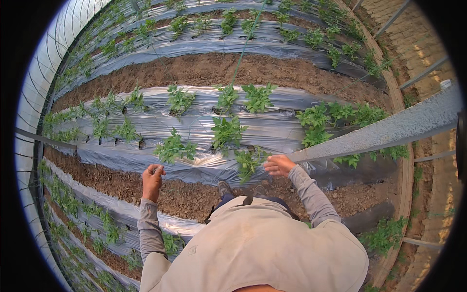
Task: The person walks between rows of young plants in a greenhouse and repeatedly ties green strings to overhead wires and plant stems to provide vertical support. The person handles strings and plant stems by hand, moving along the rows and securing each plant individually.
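Observation:
My left hand (152, 182) is raised over the soil path, its fingers curled with thumb and index finger together; whether something thin is pinched there I cannot tell. To its upper right a leafy green plant (175, 148) grows from the plastic-covered bed. My right hand (279, 165) has its fingers extended beside another young plant (248, 162), near the lower end of a concrete post. Whether its fingertips touch the leaves is unclear. Green twine (245, 45) runs from a plant in the bed to the top of the view.
Silvery plastic mulch (266, 127) covers the bed before me, with several plants in its holes. The thick concrete post (379, 133) slants in from the right. Bare soil paths (186, 200) run between beds. A pale greenhouse wall (33, 106) curves along the left.

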### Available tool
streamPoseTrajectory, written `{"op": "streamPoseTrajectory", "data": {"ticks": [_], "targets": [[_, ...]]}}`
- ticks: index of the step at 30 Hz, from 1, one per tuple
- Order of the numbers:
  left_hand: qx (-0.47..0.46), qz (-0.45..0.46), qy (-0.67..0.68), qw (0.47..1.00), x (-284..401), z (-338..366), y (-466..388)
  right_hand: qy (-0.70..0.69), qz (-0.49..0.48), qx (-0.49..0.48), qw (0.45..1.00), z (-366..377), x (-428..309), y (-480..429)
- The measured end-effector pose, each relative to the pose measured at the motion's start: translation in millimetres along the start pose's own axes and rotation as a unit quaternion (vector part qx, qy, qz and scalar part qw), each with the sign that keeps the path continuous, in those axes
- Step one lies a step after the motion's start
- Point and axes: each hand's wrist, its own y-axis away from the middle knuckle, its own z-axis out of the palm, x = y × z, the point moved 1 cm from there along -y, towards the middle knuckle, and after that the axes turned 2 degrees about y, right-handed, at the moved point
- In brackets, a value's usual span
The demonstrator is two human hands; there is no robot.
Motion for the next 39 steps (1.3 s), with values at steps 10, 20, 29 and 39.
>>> {"op": "streamPoseTrajectory", "data": {"ticks": [10, 20, 29, 39], "targets": [[-0.135, -0.038, -0.003, 0.99, -57, 114, -2, 0.173, -0.533, 0.039, 0.827, 100, -277, 135], [-0.243, 0.139, -0.159, 0.947, -53, 149, -3, 0.087, -0.86, 0.016, 0.503, 199, -568, 428], [-0.226, 0.134, -0.13, 0.956, -59, 147, -1, -0.022, -0.871, 0.193, 0.452, 239, -656, 543], [-0.212, 0.145, -0.106, 0.961, -86, 155, 9, -0.105, -0.837, -0.017, 0.537, 244, -618, 478]]}}
